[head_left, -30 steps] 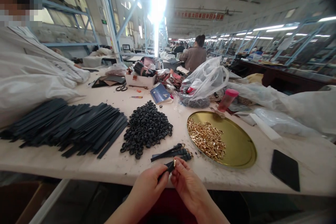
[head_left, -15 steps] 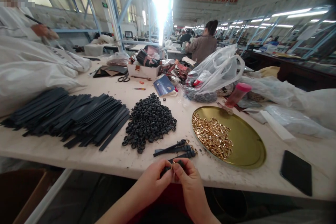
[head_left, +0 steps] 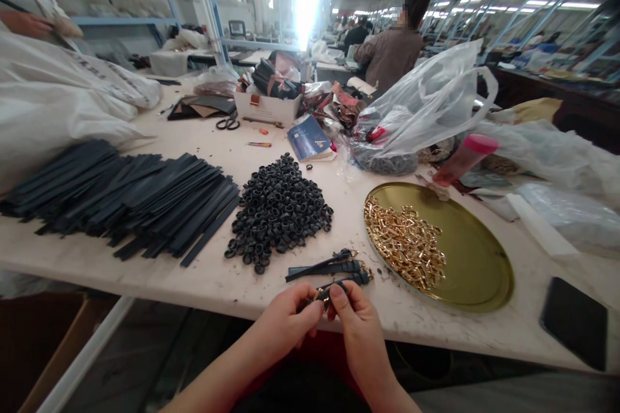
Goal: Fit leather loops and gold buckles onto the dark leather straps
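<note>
At bottom centre, the left hand and right hand pinch a dark strap with gold metal hardware between them. Finished-looking dark straps with gold ends lie just above; gold metal buckles fill part of a round brass-coloured tray, right of centre.

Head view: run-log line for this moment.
left hand, right hand: fingers on dark strap, gold fitting | beyond: strap bunch, black loops | right: gold hardware on tray

My view shows a pale-topped table with dark flat strips at left, a heap of black rings at centre, a round gold tray right of centre, and a black phone at lower right.
</note>
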Motion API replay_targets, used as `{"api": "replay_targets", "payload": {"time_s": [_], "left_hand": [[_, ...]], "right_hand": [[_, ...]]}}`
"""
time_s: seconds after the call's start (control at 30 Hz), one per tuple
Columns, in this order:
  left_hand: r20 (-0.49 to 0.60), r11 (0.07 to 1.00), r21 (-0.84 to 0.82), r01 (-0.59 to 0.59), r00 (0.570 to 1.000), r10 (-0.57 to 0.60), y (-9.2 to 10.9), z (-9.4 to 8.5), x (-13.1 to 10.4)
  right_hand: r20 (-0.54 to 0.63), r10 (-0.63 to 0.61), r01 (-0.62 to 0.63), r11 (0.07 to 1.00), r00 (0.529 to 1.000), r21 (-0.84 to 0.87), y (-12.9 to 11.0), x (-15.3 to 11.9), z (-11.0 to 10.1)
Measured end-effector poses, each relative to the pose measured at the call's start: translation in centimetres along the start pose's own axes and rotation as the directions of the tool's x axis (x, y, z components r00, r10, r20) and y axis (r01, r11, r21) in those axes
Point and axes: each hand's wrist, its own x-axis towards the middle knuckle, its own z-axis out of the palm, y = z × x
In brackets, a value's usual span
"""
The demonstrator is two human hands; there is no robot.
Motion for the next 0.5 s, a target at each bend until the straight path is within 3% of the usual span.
{"api": "replay_targets", "payload": {"time_s": [0.23,0.5], "left_hand": [[-0.040,0.994,-0.097,0.059,0.997,-0.063,-0.14,0.63,0.46],[-0.062,0.993,-0.102,0.062,0.996,-0.069,-0.13,1.05,-0.16]], "right_hand": [[-0.011,-0.043,0.041,0.995,0.999,-0.095,-0.41,0.66,-0.32],[-0.018,-0.249,0.226,0.907,0.968,-0.354,-0.59,-0.10,-0.90]]}}
